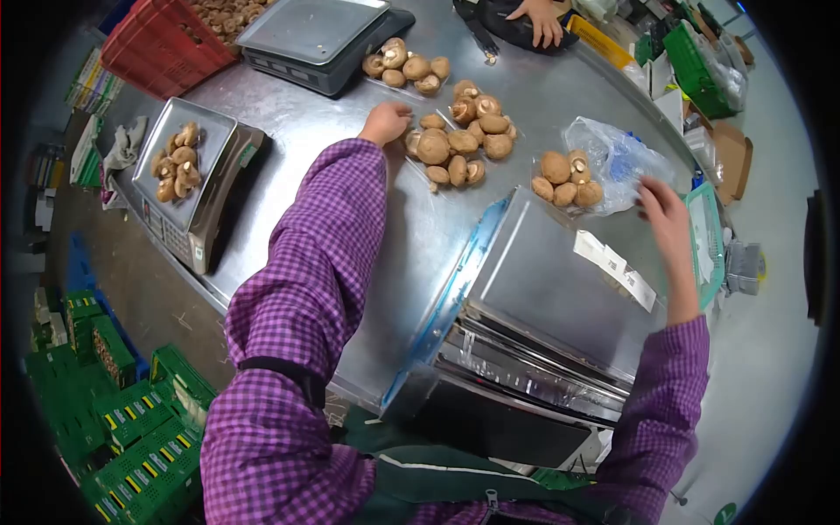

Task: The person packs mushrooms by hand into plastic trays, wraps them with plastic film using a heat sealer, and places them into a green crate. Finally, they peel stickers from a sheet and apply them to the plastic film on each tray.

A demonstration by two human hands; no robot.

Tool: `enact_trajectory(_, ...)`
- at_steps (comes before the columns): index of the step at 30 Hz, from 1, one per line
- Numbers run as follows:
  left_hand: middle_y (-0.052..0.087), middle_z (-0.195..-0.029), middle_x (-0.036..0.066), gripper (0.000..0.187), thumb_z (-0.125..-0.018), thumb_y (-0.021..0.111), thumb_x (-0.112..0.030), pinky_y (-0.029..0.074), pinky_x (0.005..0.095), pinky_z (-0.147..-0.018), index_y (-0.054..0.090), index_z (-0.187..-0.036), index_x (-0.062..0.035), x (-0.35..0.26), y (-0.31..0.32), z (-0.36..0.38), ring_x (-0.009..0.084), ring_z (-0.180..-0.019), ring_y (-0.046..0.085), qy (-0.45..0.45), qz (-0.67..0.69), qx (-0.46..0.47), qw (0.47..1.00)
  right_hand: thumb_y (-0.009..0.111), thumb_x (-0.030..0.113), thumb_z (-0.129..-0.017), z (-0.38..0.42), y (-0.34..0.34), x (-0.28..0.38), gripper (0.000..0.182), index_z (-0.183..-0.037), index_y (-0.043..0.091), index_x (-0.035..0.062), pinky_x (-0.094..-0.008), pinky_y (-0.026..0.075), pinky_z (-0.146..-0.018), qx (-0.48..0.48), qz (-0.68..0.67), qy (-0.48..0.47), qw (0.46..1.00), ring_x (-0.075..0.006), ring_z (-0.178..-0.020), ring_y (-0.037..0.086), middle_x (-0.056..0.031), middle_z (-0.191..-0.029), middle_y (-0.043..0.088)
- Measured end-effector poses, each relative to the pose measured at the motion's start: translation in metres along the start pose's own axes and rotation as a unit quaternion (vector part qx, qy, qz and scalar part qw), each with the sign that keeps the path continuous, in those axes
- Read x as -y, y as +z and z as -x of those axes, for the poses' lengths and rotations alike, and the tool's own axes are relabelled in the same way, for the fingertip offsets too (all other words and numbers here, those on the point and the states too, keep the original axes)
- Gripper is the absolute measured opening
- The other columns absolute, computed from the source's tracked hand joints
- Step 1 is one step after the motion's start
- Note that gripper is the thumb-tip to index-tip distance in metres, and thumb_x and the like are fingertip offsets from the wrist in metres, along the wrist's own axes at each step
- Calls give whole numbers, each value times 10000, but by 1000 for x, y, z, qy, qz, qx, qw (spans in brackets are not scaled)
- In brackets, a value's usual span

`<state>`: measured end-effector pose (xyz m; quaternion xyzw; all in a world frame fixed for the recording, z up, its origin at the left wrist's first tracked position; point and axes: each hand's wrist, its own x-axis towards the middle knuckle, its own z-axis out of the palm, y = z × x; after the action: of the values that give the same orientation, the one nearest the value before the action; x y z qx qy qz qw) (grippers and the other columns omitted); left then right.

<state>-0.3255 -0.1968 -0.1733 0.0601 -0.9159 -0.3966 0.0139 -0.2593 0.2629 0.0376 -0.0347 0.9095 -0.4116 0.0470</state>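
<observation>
My left hand [388, 124] is at the left side of a group of brown mushrooms [433, 146] in a clear tray, its fingers curled together near the tray edge. What they hold, if anything, is hidden. On the right, my slightly blurred right hand [668, 220] hangs with fingers apart by a crumpled clear plastic bag [626, 166]. Beside that bag sits a small group of mushrooms [565, 178]. Below them, close to my body, stands a metal wrapping machine [551, 262] with a flat top and a white label strip [614, 267].
More mushrooms [407, 66] lie behind, near a large scale [315, 35]. Mushrooms also rest on a left-hand scale [175, 219]. A red crate [166, 48] of mushrooms stands back left. Another person's hand [538, 19] touches a black bag at the far edge. Green crates [131, 437] fill the lower left.
</observation>
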Motion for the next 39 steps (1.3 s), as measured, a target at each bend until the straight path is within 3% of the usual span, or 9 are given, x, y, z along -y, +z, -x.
enact_trajectory(3, 666, -945, 152, 265, -757, 585, -120, 484, 326, -813, 681, -1000, -79, 2, -6, 5, 281, -897, 636, -33, 32, 102, 994, 566, 189, -876, -38, 84, 60, 271, -1057, 607, -8, -252, 484, -684, 114, 54, -62, 990, -137, -793, 617, -61, -902, 637)
enact_trajectory(5, 676, -892, 130, 258, -752, 596, -97, 494, 312, -766, 681, -995, -75, 22, -4, 23, 256, -830, 647, -22, 57, 49, 997, 557, 149, -856, -60, 133, 82, 252, -1022, 608, -35, -252, 491, -656, 210, 77, -67, 972, -142, -764, 621, -79, -855, 634)
enact_trajectory(9, 674, -859, 131, 263, -758, 616, -71, 496, 302, -750, 647, -1013, -12, 52, -29, 96, 212, -793, 645, -113, 144, -15, 983, 493, 84, -847, -111, 237, 63, 198, -938, 609, -48, -290, 534, -576, 380, 159, 84, 907, -174, -644, 624, -110, -782, 634)
enact_trajectory(12, 655, -870, 99, 310, -766, 603, 3, 496, 272, -736, 597, -1074, 39, 72, -45, 146, 154, -794, 610, -172, 218, -41, 960, 439, 35, -857, -108, 301, 66, 188, -920, 596, -46, -307, 558, -562, 422, 154, 190, 873, -186, -629, 631, -128, -780, 632)
enact_trajectory(16, 616, -912, 74, 322, -786, 578, 33, 486, 242, -735, 564, -1106, 71, 61, -72, 195, 133, -826, 583, -238, 304, -58, 921, 418, -9, -858, -86, 337, 79, 198, -1022, 508, -75, -289, 556, -543, 486, 40, 202, 849, -175, -613, 630, -124, -809, 622)
enact_trajectory(23, 621, -988, 140, 400, -799, 586, 21, 516, 264, -746, 521, -1190, 79, -12, -129, 241, 152, -855, 599, -187, 325, -65, 925, 471, 19, -859, -17, 237, 132, 233, -1078, 464, -59, -239, 531, -581, 435, -49, 94, 894, -140, -653, 622, -100, -799, 607)
enact_trajectory(27, 621, -996, 139, 408, -793, 623, -11, 522, 270, -749, 528, -1177, 87, -88, -132, 247, 156, -853, 602, -124, 338, 8, 933, 489, 52, -866, 30, 138, 122, 272, -1116, 456, -50, -227, 523, -593, 384, -97, 91, 914, -130, -682, 620, -88, -805, 601)
enact_trajectory(34, 614, -949, 74, 429, -800, 633, 13, 511, 238, -749, 503, -1201, 93, -191, -26, 237, 124, -829, 596, -20, 315, 207, 926, 466, 76, -878, 123, 6, 26, 294, -1151, 455, -33, -207, 504, -590, 221, -108, 189, 951, -110, -685, 613, -62, -812, 592)
enact_trajectory(39, 641, -900, 85, 393, -781, 653, -12, 501, 233, -699, 546, -1146, 88, -235, 25, 247, 134, -815, 615, 26, 234, 246, 940, 462, 66, -875, 173, -28, -24, 302, -1155, 459, -46, -208, 501, -597, 159, -121, 237, 951, -118, -700, 620, -77, -813, 602)
